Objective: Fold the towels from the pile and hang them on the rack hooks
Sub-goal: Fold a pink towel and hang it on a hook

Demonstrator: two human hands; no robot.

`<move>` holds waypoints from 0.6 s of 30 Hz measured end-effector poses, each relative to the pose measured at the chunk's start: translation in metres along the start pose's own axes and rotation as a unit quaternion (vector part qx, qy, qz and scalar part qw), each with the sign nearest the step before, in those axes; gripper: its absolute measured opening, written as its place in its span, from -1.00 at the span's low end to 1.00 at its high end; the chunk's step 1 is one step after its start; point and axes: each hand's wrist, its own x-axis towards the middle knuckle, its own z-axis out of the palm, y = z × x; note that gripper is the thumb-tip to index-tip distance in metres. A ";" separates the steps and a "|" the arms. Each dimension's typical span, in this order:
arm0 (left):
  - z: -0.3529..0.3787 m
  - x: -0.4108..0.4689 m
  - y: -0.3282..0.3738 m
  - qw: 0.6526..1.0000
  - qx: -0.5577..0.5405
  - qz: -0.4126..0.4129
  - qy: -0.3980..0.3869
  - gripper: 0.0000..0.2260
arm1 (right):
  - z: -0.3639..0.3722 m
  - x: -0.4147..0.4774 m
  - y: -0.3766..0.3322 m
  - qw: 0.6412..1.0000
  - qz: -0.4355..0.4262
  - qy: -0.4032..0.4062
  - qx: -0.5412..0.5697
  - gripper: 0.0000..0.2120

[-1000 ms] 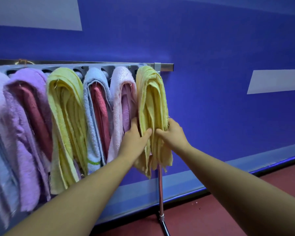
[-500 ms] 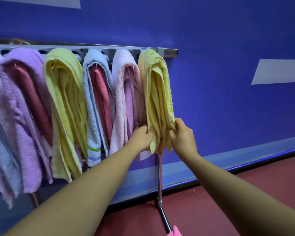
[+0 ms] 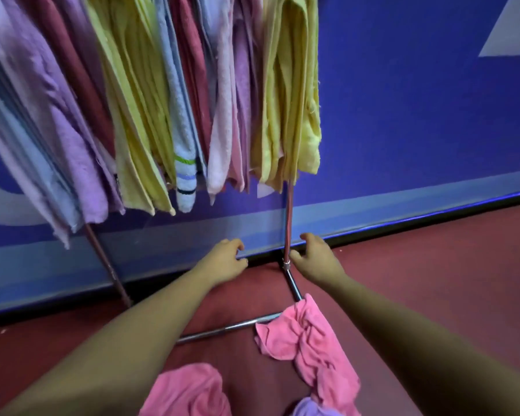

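Several folded towels hang side by side from the rack, whose top is out of view. The rightmost is a yellow towel (image 3: 291,94), with a pale pink towel (image 3: 225,115) and a light blue striped towel (image 3: 183,139) to its left. On the red floor below lie a crumpled pink towel (image 3: 309,340), another pink towel (image 3: 189,391) and a bit of a purple towel (image 3: 309,411). My left hand (image 3: 225,259) and my right hand (image 3: 315,256) hang below the towels with loosely curled fingers, holding nothing. My right hand is just right of the rack's upright pole (image 3: 288,223).
The rack's chrome base bars (image 3: 228,327) run across the floor between my arms. A second slanted leg (image 3: 108,265) stands at the left. The blue wall (image 3: 418,115) is right behind the rack.
Both hands let go of the yellow towel and dropped toward the floor. My view tilted down, bringing the floor pile into sight.
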 end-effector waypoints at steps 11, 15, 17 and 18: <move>0.134 -0.066 -0.167 0.983 -0.035 -0.165 -0.065 -0.77 | 0.186 -0.051 0.038 0.979 0.005 -0.186 -0.085 -0.53; 0.179 -0.073 -0.221 0.973 -0.034 -0.189 -0.131 -0.74 | 0.256 -0.072 0.053 0.958 -0.004 -0.259 -0.127 -0.49; 0.203 -0.075 -0.236 0.969 -0.021 -0.187 -0.161 -0.71 | 0.290 -0.084 0.065 0.948 0.005 -0.289 -0.135 -0.49; 0.214 -0.075 -0.243 0.966 -0.014 -0.190 -0.173 -0.68 | 0.307 -0.089 0.071 0.944 0.012 -0.299 -0.137 -0.49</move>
